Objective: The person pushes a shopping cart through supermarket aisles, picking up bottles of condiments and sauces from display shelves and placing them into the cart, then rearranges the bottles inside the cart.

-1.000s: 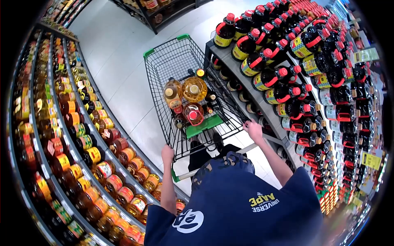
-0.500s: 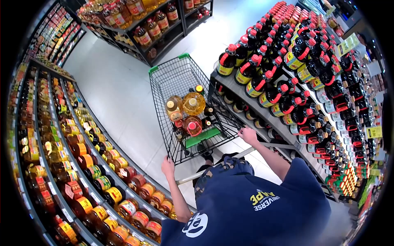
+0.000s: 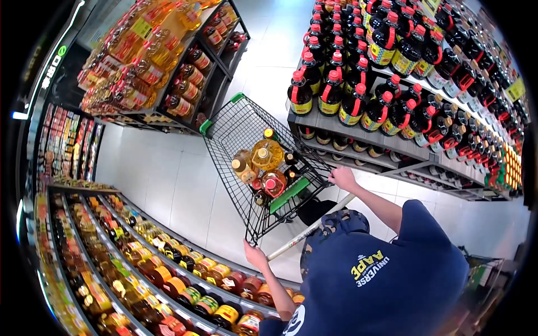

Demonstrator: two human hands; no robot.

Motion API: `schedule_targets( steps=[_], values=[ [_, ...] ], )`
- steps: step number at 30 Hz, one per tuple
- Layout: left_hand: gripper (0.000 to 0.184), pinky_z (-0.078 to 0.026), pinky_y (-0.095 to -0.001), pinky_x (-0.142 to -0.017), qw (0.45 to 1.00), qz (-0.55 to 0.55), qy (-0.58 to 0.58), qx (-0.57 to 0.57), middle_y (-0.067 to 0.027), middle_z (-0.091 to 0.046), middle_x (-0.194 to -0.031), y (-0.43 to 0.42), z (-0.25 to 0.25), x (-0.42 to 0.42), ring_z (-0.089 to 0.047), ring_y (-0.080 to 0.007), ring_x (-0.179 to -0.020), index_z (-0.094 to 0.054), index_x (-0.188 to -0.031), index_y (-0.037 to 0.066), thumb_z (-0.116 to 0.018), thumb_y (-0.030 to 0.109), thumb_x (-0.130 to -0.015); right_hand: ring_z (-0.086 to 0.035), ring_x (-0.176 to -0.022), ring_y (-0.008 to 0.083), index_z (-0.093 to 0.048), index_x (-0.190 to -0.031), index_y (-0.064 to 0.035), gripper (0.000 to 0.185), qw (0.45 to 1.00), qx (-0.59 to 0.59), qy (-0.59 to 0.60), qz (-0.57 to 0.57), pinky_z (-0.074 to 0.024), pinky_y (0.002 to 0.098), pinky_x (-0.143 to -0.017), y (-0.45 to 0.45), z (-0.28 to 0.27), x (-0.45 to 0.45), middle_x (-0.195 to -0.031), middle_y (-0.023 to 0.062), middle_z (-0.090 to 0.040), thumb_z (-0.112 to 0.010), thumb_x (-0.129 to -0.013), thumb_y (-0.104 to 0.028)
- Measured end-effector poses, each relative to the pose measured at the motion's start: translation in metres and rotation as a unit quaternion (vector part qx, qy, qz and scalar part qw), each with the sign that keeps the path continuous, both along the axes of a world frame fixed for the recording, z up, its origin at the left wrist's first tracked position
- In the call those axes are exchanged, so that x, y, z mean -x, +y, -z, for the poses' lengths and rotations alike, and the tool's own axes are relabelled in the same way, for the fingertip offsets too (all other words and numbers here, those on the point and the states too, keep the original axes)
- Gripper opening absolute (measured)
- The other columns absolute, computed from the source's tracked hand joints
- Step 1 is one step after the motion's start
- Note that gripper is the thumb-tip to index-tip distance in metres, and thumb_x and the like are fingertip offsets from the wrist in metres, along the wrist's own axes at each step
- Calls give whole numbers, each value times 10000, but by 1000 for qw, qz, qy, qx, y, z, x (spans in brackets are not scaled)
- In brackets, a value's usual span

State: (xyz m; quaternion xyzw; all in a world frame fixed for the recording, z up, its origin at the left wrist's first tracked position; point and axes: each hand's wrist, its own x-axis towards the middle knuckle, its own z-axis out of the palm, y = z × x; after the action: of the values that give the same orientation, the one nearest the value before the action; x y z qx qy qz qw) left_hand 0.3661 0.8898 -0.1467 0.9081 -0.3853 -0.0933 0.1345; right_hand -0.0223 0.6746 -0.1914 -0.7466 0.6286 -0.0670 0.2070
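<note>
A black wire shopping cart (image 3: 224,168) with green corner caps stands in front of me. My left hand (image 3: 256,255) is closed on its near left corner. Its near right corner is in my right hand (image 3: 343,178), the fingers wrapped round the frame. A pale handle bar (image 3: 294,239) runs between my hands, close to my body. Inside the cart stand a large bottle of golden oil (image 3: 269,152), a tan-capped bottle (image 3: 244,167), a red-capped bottle (image 3: 274,183) and several small dark bottles. A green flap (image 3: 289,196) lies at the near end of the basket.
Shelves of oil and sauce bottles (image 3: 207,271) curve along the left. On the right, a display of dark red-capped bottles (image 3: 353,106) stands close to the cart's side. An oil stand (image 3: 162,73) is at the far left, near the cart's front. Pale floor (image 3: 174,162) lies between.
The view has swung to the right and the cart has shifted rightward in it. The far-left oil stand now shows more fully. Both hands keep their hold on the cart.
</note>
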Motion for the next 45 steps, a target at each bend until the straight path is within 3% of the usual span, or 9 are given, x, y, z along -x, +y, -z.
schedule_targets(
  steps=[18,21,25,28,30,37,45],
  values=[
    [505,-486,-421,-786,993,106,-13,-40,-187,-631,-1082,-130,2,-160,-628,-347,-912,-492,-1273,27,-494,-48,-774,-618,-549,303,-632,-721,-34,272,991,-43,48,119,-515,395,-518,-48,-7,-136,-864,157,-591,-527,-846,-251],
    [490,-496,-419,-764,994,102,39,-27,-183,-638,-1079,-152,2,-180,-645,-333,-880,-477,-1288,33,-490,-27,-802,-619,-543,281,-622,-710,-35,265,990,-12,46,135,-513,380,-514,-57,-5,-155,-845,151,-587,-532,-844,-246],
    [454,-503,-413,-741,996,80,20,-42,-179,-651,-1050,-184,8,-209,-654,-316,-872,-486,-1278,37,-474,-14,-828,-618,-554,291,-629,-713,-40,262,988,1,24,151,-516,391,-535,-65,-1,-178,-848,152,-584,-545,-839,-253],
    [355,-494,-430,-746,990,139,-15,-11,-174,-658,-1022,-205,7,-230,-637,-349,-894,-516,-1236,19,-464,62,-888,-609,-564,312,-632,-728,-48,246,987,5,18,157,-512,410,-555,-73,-2,-191,-861,150,-577,-560,-834,-258],
    [437,-495,-447,-752,987,155,-34,-13,-204,-645,-1032,-220,11,-245,-631,-373,-885,-519,-1227,12,-495,-32,-793,-612,-573,322,-639,-738,-56,246,986,-3,7,169,-513,422,-560,-77,-3,-201,-869,150,-580,-563,-833,-270],
    [428,-500,-443,-739,981,188,-43,-23,-195,-643,-1013,-269,4,-282,-628,-370,-875,-533,-1184,24,-517,-41,-762,-621,-614,340,-642,-739,-68,272,976,0,2,217,-512,437,-573,-90,-5,-240,-804,162,-602,-558,-832,-308],
    [324,-499,-457,-674,966,245,-68,-44,-196,-645,-920,-338,5,-331,-624,-385,-796,-564,-1058,21,-499,-35,-746,-622,-666,363,-655,-788,-69,234,959,-9,-59,279,-509,460,-629,-102,-4,-283,-914,172,-591,-582,-820,-289]
  ],
)
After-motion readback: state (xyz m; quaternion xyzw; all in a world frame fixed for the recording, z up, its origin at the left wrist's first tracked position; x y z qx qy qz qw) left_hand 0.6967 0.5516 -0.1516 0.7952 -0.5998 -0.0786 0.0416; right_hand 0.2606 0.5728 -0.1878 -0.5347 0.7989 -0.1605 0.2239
